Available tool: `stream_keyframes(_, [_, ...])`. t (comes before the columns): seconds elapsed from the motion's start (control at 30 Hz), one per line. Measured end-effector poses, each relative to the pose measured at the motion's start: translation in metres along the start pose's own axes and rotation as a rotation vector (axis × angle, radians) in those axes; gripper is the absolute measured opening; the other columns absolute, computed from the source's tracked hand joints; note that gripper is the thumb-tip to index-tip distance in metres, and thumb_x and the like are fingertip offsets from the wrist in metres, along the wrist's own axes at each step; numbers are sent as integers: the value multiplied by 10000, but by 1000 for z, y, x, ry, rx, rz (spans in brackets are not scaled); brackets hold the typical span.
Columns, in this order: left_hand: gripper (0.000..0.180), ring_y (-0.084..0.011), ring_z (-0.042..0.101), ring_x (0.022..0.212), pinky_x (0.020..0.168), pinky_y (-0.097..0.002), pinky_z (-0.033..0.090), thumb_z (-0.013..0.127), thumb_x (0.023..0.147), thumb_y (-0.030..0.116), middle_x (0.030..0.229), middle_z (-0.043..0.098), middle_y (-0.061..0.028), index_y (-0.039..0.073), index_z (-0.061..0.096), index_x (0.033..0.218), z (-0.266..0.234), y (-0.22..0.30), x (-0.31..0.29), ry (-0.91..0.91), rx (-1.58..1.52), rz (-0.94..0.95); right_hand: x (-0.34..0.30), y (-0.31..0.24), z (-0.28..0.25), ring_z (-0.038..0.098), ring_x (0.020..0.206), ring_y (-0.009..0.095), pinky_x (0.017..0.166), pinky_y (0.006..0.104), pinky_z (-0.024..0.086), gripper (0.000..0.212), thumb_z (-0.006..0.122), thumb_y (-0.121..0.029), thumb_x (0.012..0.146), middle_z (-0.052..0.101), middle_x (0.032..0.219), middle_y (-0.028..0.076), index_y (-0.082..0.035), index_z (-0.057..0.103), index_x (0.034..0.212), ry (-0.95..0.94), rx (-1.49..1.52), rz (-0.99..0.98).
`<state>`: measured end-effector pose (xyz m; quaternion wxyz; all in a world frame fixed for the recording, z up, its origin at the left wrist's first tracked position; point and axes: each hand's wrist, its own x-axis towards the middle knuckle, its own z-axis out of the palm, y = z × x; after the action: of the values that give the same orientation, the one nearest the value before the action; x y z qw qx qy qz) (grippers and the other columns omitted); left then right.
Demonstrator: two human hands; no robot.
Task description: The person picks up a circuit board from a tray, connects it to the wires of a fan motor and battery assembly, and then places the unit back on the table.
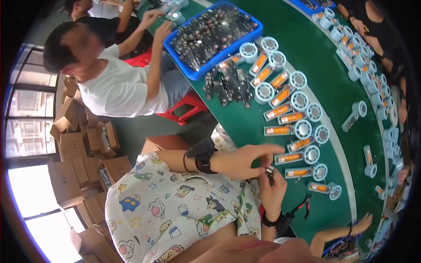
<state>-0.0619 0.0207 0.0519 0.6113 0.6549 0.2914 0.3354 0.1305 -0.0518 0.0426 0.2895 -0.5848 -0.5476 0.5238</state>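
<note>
My right hand (272, 189) pinches a small dark part with a light metal piece (269, 171) between thumb and fingers, close to the table edge. Just above it is my left hand (239, 161), fingers stretched out and slightly blurred, thumb spread near the part; I see nothing held in it. Beyond both hands runs a row of pale-blue handheld fan bodies (302, 129), each with a round grille and an orange cylindrical battery in its open handle. Red-and-black pliers (303, 206) lie on the green table (333, 149) to the right of my right hand.
A blue tray (193, 74) full of small dark parts stands at the upper middle, a loose pile of dark parts (228, 85) beside it. More fan bodies (362, 57) line the far side. Co-workers (118, 83) sit around; cardboard boxes (72, 147) stack at left.
</note>
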Motion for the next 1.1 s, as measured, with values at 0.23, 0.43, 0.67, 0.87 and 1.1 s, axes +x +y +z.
stream_keyframes(0.23, [288,-195,600,987,890,-319,493,664,1005,116,1105,578,-101,-3,652,1268,39,-43,3,1,55,-118,-12,10,7,667,731,243,661,339,510,173,671,-101,961,694,879,105,3,694,1098,242,-58,36])
stream_keyframes(0.43, [365,-230,594,965,848,-338,484,583,986,12,1091,554,-139,-21,583,1349,48,-37,29,-60,91,-83,-27,8,-48,692,786,223,677,305,529,239,716,5,909,687,1050,102,-10,700,1147,388,-71,-38])
stream_keyframes(0.67, [456,-298,589,890,785,-365,487,578,956,-9,1081,543,-164,-4,538,1411,78,-43,32,-166,158,-127,-21,44,-69,695,786,207,697,327,562,240,748,16,899,674,1073,92,-16,711,1133,555,-410,-57])
stream_keyframes(0.87, [460,-384,649,954,796,-428,540,624,955,82,1152,556,-184,35,541,1405,90,-44,34,-174,232,-186,-14,53,-63,708,812,300,699,369,572,173,735,-8,921,686,1005,122,-13,702,1091,614,-456,-139])
stream_keyframes(1.1, [435,-354,690,868,731,-385,563,709,927,110,1206,579,-143,57,571,1336,85,-60,43,-66,367,-24,-29,66,-52,709,831,160,702,300,566,125,689,-10,972,698,1036,93,12,685,1095,695,11,5])
